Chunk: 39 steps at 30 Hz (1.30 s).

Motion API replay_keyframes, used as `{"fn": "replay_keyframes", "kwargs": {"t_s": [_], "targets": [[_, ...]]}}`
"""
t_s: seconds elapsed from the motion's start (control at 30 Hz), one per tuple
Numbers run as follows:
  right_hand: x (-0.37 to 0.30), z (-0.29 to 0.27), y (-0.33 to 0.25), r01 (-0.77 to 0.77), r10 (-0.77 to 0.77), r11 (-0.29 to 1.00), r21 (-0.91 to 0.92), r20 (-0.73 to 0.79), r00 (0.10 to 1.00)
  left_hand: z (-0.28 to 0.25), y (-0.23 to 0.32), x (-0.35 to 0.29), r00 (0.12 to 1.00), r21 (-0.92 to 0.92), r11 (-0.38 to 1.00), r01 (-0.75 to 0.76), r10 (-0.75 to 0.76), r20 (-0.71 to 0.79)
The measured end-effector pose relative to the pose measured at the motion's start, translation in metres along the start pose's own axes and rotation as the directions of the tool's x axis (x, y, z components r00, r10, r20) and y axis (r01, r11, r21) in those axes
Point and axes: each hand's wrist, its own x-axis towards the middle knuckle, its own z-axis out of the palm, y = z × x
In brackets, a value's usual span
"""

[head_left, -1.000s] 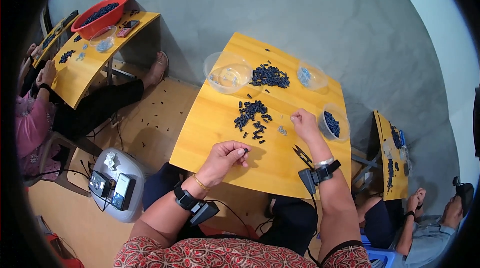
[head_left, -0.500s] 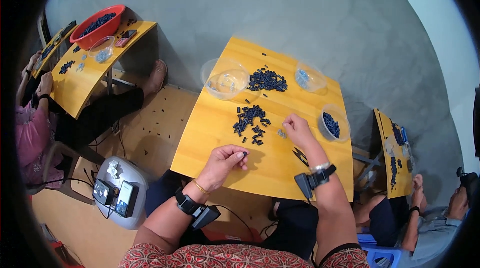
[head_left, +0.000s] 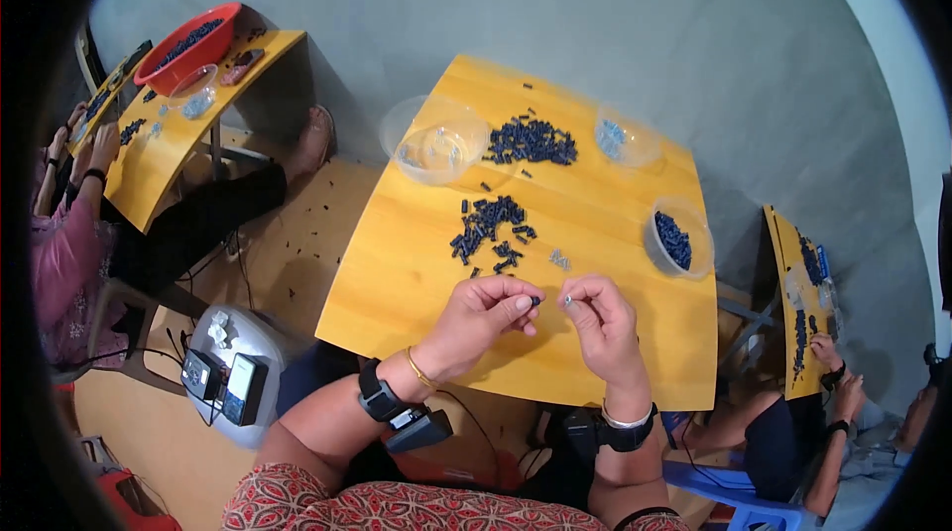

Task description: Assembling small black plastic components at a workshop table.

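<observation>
My left hand [head_left: 474, 325] pinches a small dark blue cylindrical piece [head_left: 535, 301] between thumb and fingertips. Facing it, a short gap away, my right hand [head_left: 607, 329] is closed on a tiny silvery piece [head_left: 568, 300]. Both hands are above the near part of the yellow table [head_left: 397, 303]. Just beyond them lie a loose heap of dark blue cylindrical pieces [head_left: 488, 222] and a few small light grey pieces [head_left: 560, 259].
Farther back are a bigger dark heap [head_left: 534, 140], a clear bowl [head_left: 436, 176] and a tub [head_left: 643, 146] of pale pieces. A tub [head_left: 702, 255] of dark pieces stands right. Other people sit at side tables; devices rest on a grey stool [head_left: 268, 402] at left.
My right hand has come from beside the light grey pieces toward my left hand, and a tiny silvery piece now shows in it. My left hand has shifted slightly right. The view has shifted a little.
</observation>
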Motion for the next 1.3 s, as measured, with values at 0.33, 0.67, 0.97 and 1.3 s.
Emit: {"fn": "replay_keyframes", "kwargs": {"t_s": [0.33, 0.67, 0.97, 1.3], "targets": [[0.009, -0.001, -0.012, 0.125, -0.1, 0.968, -0.217, 0.122, 0.987, -0.007, -0.009, 0.003, 0.99, -0.274, 0.954, 0.123, -0.101, 0.095], [0.024, 0.001, -0.016, 0.254, -0.215, 0.939, -0.233, 0.181, 0.96, -0.012, -0.008, -0.001, 0.998, -0.233, 0.971, 0.052, -0.042, 0.046], [-0.068, 0.039, -0.029, -0.113, 0.109, 0.962, 0.248, 0.03, 0.994, -0.016, -0.003, 0.003, 0.999, -0.322, 0.946, 0.042, -0.028, 0.045], [0.001, 0.016, -0.039, 0.19, -0.166, 0.925, -0.33, 0.099, 0.981, -0.019, 0.006, -0.005, 0.996, -0.274, 0.96, 0.062, -0.043, 0.077]]}}
